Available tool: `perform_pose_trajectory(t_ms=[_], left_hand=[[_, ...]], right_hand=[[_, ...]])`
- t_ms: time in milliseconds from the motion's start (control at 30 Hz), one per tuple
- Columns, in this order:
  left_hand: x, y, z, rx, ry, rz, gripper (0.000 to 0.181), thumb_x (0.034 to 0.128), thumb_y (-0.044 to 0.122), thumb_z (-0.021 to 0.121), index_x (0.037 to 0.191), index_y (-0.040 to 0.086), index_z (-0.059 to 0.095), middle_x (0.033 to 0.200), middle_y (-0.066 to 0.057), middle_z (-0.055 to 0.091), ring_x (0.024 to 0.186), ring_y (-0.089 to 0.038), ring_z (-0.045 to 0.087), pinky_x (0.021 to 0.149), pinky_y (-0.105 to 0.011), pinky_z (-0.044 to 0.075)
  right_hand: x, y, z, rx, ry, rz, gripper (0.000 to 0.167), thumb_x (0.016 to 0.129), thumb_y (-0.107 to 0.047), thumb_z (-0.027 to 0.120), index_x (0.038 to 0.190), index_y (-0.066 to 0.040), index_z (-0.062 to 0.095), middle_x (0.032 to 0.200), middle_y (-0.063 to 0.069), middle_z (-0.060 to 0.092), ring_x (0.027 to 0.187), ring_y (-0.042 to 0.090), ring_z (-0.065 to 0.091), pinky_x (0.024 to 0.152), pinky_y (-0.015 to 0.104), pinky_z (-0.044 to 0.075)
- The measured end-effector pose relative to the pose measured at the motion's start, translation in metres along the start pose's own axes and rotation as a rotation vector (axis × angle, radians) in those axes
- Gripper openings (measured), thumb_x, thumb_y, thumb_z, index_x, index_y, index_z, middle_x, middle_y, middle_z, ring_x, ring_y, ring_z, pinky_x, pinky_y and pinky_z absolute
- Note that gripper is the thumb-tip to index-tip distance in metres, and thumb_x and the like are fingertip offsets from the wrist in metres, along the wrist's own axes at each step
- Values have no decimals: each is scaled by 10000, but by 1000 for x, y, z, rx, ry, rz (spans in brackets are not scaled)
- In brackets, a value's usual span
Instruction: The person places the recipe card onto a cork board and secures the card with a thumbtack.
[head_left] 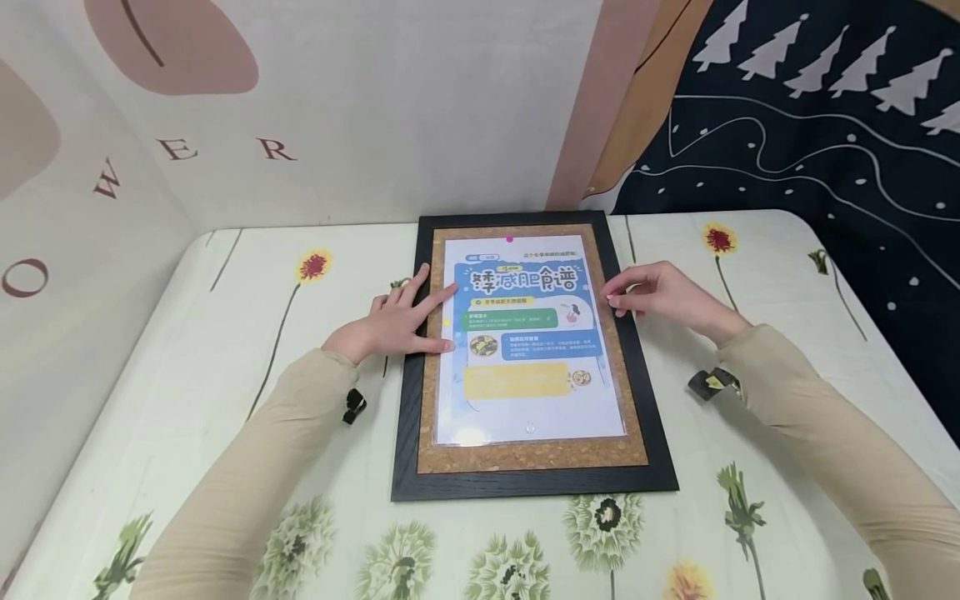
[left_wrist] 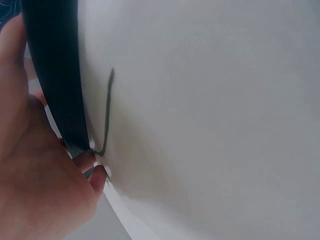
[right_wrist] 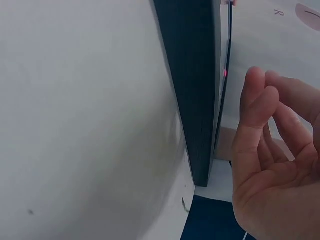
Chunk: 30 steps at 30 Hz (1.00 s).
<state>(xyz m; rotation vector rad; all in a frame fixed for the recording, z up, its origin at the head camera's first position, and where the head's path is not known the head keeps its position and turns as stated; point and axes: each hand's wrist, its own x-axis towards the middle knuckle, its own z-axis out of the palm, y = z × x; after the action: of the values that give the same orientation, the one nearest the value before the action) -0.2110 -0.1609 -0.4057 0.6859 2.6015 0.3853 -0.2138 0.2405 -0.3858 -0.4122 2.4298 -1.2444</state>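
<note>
A black-framed cork board (head_left: 534, 482) lies on the table, with a printed sheet (head_left: 525, 408) of Chinese text over the cork. A pink push pin (head_left: 510, 239) sits at the sheet's top edge; a small yellow pin (head_left: 446, 322) is at its left edge. My left hand (head_left: 397, 323) spreads across the frame's left side, thumb and fingertips resting on the sheet. At the right side, my right hand (head_left: 651, 292) pinches thumb against forefinger above the frame. What looks like a tiny push pin is between those fingertips, mostly hidden; the right wrist view does not show it clearly.
The table is covered with a flower-patterned cloth (head_left: 315, 467). Behind it stands a pale printed backdrop (head_left: 405, 108), with a dark tree-patterned cloth (head_left: 795, 142) at the right. A small pale round mark (head_left: 530, 427) shows near the sheet's lower edge.
</note>
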Motion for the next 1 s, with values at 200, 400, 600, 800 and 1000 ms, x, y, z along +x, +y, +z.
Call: perform_pose_trajectory(t_ms=[200, 400, 600, 800, 1000], left_hand=[[0, 2, -2, -8, 0, 3, 923, 879, 533, 629, 1570, 207, 111, 1577, -174, -185, 1429, -425, -31, 1013, -644, 124], [2, 1, 0, 0, -1, 2, 924, 878, 540, 625, 1570, 209, 109, 1577, -179, -182, 1428, -431, -26, 1010, -642, 130], [2, 0, 1, -9, 3, -4, 916, 882, 530, 626, 1569, 204, 117, 1578, -176, -183, 1429, -423, -34, 1011, -642, 124], [0, 1, 0, -20, 6, 1, 928, 872, 536, 634, 1569, 204, 118, 1578, -178, -179, 1427, -431, -35, 1014, -649, 111], [-2, 2, 0, -42, 26, 24, 938, 854, 623, 596, 1567, 224, 136, 1584, -174, -155, 1422, -444, -11, 1005, -648, 117]], right_hand=[[0, 2, 5, -2, -16, -6, 229, 935, -110, 644, 1136, -9, 681, 1116, 140, 630, 851, 247, 573, 684, 284, 481], [3, 9, 10, -31, -48, -39, 197, 923, -97, 657, 1097, -19, 708, 1115, 129, 636, 837, 256, 541, 672, 267, 464], [7, 12, 15, -42, -74, -59, 181, 918, -81, 662, 1077, -17, 719, 1124, 131, 673, 974, 255, 540, 793, 267, 427], [8, 12, 17, -52, -73, -62, 169, 915, -64, 659, 1064, -14, 721, 1080, 127, 687, 959, 259, 558, 799, 277, 419], [6, 9, 18, -56, -66, -39, 173, 910, -63, 666, 1064, -11, 723, 1073, 129, 689, 950, 260, 555, 784, 281, 414]])
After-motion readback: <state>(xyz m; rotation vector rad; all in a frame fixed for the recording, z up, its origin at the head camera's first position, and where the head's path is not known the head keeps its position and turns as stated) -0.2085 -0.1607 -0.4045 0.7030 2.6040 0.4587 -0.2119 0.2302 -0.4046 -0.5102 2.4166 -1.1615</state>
